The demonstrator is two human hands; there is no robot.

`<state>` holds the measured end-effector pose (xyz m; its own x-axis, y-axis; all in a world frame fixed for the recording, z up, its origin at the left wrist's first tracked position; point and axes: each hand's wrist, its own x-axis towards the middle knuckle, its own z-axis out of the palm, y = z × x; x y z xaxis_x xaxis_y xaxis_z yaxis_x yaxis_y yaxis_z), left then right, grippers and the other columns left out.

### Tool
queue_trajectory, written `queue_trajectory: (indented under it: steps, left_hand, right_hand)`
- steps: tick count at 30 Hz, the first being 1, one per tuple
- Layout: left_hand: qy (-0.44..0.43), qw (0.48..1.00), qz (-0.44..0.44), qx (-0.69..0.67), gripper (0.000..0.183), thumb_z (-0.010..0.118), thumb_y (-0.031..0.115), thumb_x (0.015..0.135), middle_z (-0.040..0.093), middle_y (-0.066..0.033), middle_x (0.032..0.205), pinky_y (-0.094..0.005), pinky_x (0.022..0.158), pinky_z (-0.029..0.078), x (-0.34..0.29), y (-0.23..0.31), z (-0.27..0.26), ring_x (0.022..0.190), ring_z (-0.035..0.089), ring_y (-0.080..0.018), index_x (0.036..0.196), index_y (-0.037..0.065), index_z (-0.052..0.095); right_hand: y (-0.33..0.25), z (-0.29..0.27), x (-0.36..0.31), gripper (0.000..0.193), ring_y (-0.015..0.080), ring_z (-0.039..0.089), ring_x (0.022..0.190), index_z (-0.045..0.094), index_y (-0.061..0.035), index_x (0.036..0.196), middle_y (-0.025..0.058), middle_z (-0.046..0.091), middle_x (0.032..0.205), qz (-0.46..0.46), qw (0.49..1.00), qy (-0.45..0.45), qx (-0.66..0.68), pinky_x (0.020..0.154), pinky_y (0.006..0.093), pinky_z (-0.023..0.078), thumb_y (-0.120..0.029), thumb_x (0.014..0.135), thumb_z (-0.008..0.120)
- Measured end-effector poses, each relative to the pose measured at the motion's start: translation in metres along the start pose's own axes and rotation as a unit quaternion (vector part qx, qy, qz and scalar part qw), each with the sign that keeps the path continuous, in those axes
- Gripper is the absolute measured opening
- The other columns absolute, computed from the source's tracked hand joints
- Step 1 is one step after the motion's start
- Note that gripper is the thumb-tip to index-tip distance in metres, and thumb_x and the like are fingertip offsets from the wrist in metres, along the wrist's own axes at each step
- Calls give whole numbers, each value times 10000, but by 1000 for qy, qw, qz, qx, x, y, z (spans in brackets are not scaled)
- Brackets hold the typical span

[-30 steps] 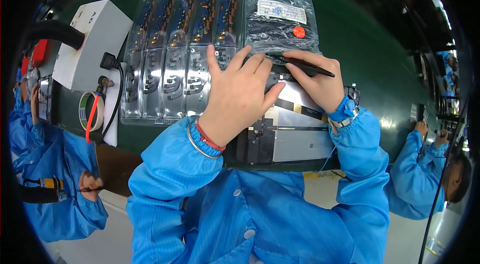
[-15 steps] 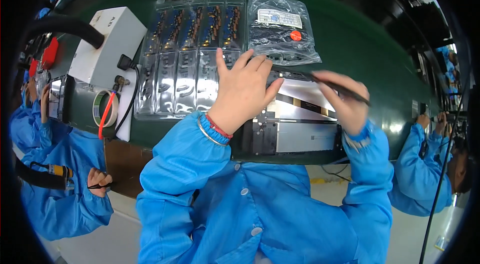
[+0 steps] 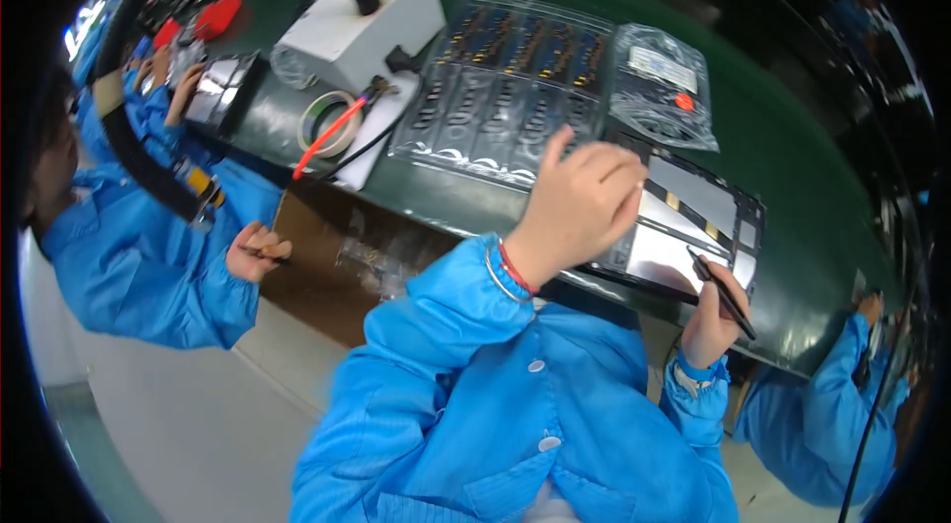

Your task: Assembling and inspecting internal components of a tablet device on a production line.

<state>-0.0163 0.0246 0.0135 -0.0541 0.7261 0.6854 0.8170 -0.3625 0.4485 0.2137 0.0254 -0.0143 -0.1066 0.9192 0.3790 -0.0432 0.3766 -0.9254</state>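
Observation:
An opened tablet-like device (image 3: 662,251), with silver panels, a black frame and a dark diagonal strip, lies at the table's near edge. Over its left end is my left hand (image 3: 580,206), little finger stretched out and the other fingers curled toward the thumb. Whatever they pinch is hidden. My right hand (image 3: 711,323) grips slim black tweezers (image 3: 726,301) at the device's near right side, their tip over a silver panel. Left of the device sits a clear plastic tray (image 3: 475,152) with rows of blue-and-gold flex parts and dark pieces.
A clear bag (image 3: 662,102) with a white label and red dot lies beyond the device. Left are a white box (image 3: 381,28), a tape roll (image 3: 322,127) and a red tube (image 3: 327,139). Co-workers sit left and right; one co-worker's hand (image 3: 256,253) is near a brown carton (image 3: 317,270).
The view has swung, shifting the table rightward and tilting it. My left hand's spread fingers have curled in. My right hand has come to the device's near side, tweezers now pointing up-left.

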Motion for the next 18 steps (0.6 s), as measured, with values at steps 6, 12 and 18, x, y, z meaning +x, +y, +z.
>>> queue_trajectory:
  steps: [6,12,18]
  left_hand:
    - [58,980,-109,-159,198,553,-9,765,623,-132,886,-333,709,478,-42,-4,0,825,603,-293,949,16,622]
    - [58,979,-103,-166,222,543,-19,763,615,-143,891,-363,720,480,-48,-4,2,821,596,-302,973,7,612]
    - [66,990,-52,-113,256,577,-19,722,620,-110,911,-356,729,489,-50,0,2,819,600,-276,973,29,603]
  right_hand:
    - [8,15,3,228,229,614,921,567,92,1064,188,620,1001,-2,999,36,31,840,333,502,22,847,548]
    - [12,14,-3,238,216,616,937,566,88,1093,182,621,1024,-20,993,14,-116,844,308,489,-3,878,515]
    - [13,16,-4,237,216,626,912,567,93,1096,183,630,1009,-43,990,28,-132,821,304,500,12,881,508]
